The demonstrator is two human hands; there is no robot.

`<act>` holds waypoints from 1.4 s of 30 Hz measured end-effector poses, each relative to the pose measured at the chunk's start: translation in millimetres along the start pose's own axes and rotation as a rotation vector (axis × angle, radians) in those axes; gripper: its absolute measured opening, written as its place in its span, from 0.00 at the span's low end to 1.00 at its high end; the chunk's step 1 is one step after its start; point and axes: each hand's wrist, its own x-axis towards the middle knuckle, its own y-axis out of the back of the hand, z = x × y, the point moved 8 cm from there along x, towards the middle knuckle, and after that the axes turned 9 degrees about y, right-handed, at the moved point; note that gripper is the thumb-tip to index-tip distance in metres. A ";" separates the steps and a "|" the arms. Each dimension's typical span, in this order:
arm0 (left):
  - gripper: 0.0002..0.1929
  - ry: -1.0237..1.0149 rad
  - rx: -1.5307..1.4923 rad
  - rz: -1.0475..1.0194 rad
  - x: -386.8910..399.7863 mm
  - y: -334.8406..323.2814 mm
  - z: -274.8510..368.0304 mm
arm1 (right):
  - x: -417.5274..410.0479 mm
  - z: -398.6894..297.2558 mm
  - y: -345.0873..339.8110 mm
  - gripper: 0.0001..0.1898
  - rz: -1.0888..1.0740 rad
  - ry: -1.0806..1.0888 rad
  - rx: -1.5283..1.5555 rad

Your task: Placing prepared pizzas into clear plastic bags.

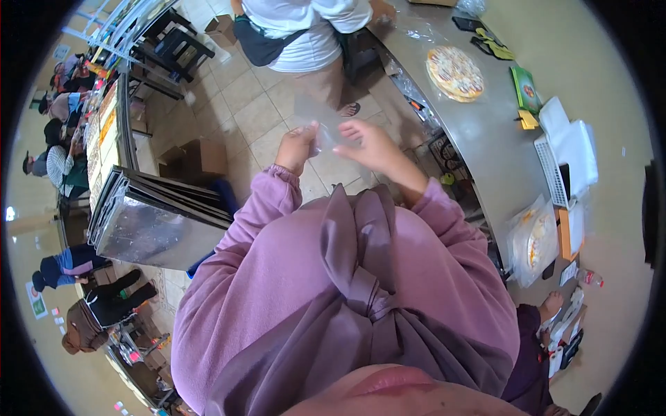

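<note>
My left hand (297, 147) pinches a clear plastic sheet or bag (326, 136) between thumb and fingers, in front of my chest. The film is thin and see-through, so its full outline is hard to make out. Just right of it is my right hand (375, 147), slightly blurred, its thumb and fingers apart around the near side of the film. Whether those fingertips touch the plastic, I cannot tell. Both hands are above the tiled floor, left of the metal table (468, 135). Stacked pizzas (455, 73) lie toward the far part of that table.
Wrapped pizzas (533, 242) sit nearer on the right, beside a white basket (551, 171) with white plastic bags. A person in a white shirt (302, 36) stands ahead. Stacked metal trays (156, 223) rise close on my left, with a cardboard box (195, 161) beyond.
</note>
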 end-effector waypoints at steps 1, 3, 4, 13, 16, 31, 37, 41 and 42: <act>0.14 -0.006 0.007 -0.002 -0.4 -7.5 2.3 | -2.4 10.7 -5.6 0.18 0.033 0.000 0.012; 0.14 -0.009 0.019 -0.017 0.8 -16.5 0.4 | -6.9 23.7 -6.6 0.18 0.077 -0.006 0.018; 0.15 -0.019 0.052 -0.011 2.9 -13.8 -1.6 | -7.6 27.5 -4.9 0.18 0.053 -0.019 -0.040; 0.18 -0.051 0.254 -0.003 8.8 -59.4 -18.2 | -34.5 28.2 16.6 0.13 0.179 0.044 -0.134; 0.18 -0.037 0.324 -0.028 12.0 -75.5 -17.7 | -43.6 57.1 30.0 0.10 0.263 -0.092 -0.029; 0.17 -0.019 0.356 0.053 21.2 -58.2 -9.0 | -68.0 79.4 84.1 0.08 0.271 -0.351 -0.447; 0.15 -1.211 1.161 -0.086 -64.7 -132.4 52.3 | -51.6 72.3 66.2 0.09 0.008 -0.331 -0.651; 0.11 -1.034 1.445 -0.117 -47.9 -132.5 32.1 | -43.3 53.0 43.6 0.08 -0.062 -0.256 -0.593; 0.10 -0.887 1.562 -0.081 -28.4 -120.8 24.2 | -42.6 46.3 41.7 0.07 -0.052 -0.215 -0.577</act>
